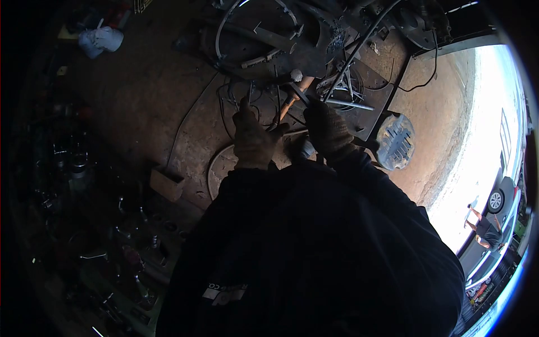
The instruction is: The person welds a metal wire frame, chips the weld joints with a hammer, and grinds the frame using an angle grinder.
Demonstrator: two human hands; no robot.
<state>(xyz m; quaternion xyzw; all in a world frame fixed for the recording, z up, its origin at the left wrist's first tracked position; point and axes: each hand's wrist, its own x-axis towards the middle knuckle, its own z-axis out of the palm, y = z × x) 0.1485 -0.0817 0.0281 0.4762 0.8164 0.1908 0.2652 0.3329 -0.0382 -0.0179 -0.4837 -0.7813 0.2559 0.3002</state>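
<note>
My left hand (pixel 252 137), in a dark work glove, reaches to the near edge of a dark metal workbench (pixel 368 115). Its index finger points forward beside a thin rod, and its thumb is spread to the right. My right hand (pixel 327 128), also gloved, is wrapped round a dark flat bar (pixel 299 92) that angles up and left. A wooden hammer handle (pixel 289 106) lies between the two hands. Beyond them on the bench sits a large metal ring (pixel 218 33). A metal rod (pixel 351 104) lies right of my right hand.
A worn stool seat (pixel 395 141) stands at the right. Cables (pixel 188 112) run over the floor. Dark machinery (pixel 78 163) fills the left, near an angled metal piece (pixel 167 184). Outside at far right are a person (pixel 487 233) and a car (pixel 505 199).
</note>
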